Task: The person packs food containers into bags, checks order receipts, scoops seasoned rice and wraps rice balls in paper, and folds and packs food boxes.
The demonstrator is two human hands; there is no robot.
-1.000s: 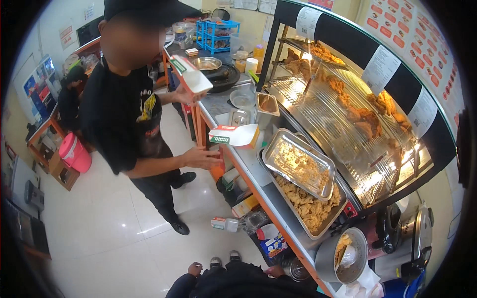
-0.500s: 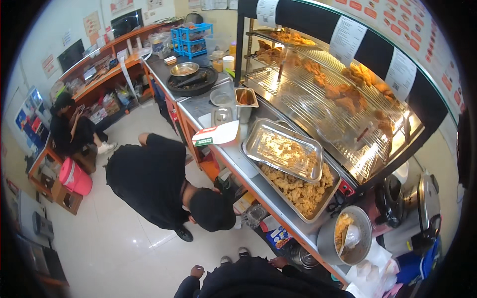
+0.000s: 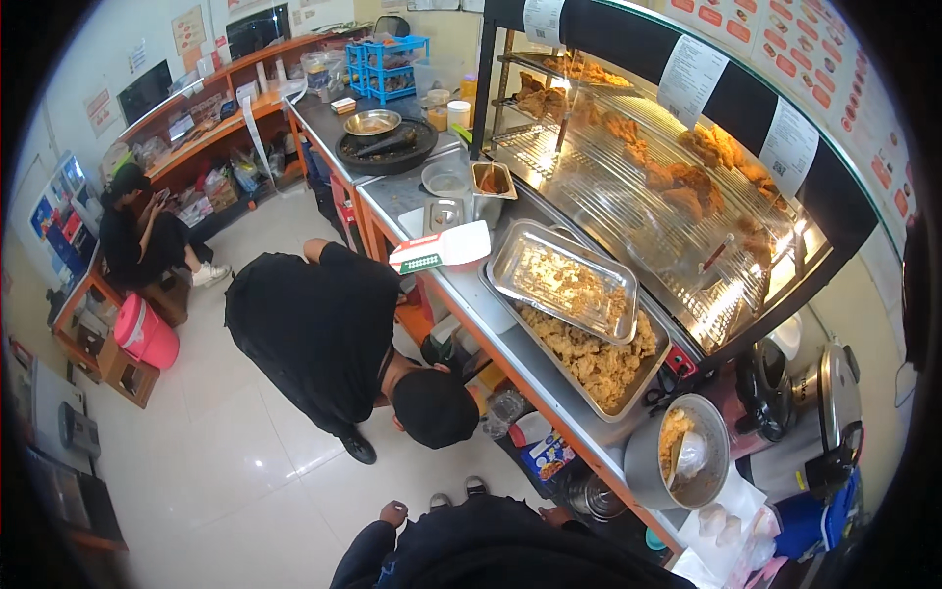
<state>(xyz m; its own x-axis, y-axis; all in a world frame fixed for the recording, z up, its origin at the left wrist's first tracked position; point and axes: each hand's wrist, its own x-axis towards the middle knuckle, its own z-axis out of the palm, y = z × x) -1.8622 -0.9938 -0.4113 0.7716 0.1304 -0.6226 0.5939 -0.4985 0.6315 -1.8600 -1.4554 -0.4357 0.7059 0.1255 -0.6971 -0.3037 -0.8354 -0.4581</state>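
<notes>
My left hand [image 3: 393, 513] hangs low over the tiled floor, fingers curled in, with nothing visible in it. My right hand [image 3: 555, 517] is beside the counter's front edge, near a round metal container [image 3: 596, 498] underneath; its fingers are mostly hidden. Neither hand touches the food. On the counter, a metal tray [image 3: 505, 265] with crumbs rests over a larger tray [image 3: 613, 416] of fried breaded pieces [image 3: 589, 368]. A grey pot [image 3: 643, 476] nearby holds orange-brown food and a clear plastic bag [image 3: 693, 454].
A co-worker in black [image 3: 314, 329] bends toward the shelf under the counter, front left. Another person [image 3: 137, 236] sits at far left by a pink bucket [image 3: 145, 332]. A lit glass warmer [image 3: 628, 187] with fried chicken stands behind the trays. A paper box [image 3: 442, 247] overhangs the counter edge.
My view has shifted slightly. The bending co-worker has moved a little to the right. My left hand appears slightly higher in the picture; the trays and pot stay in place.
</notes>
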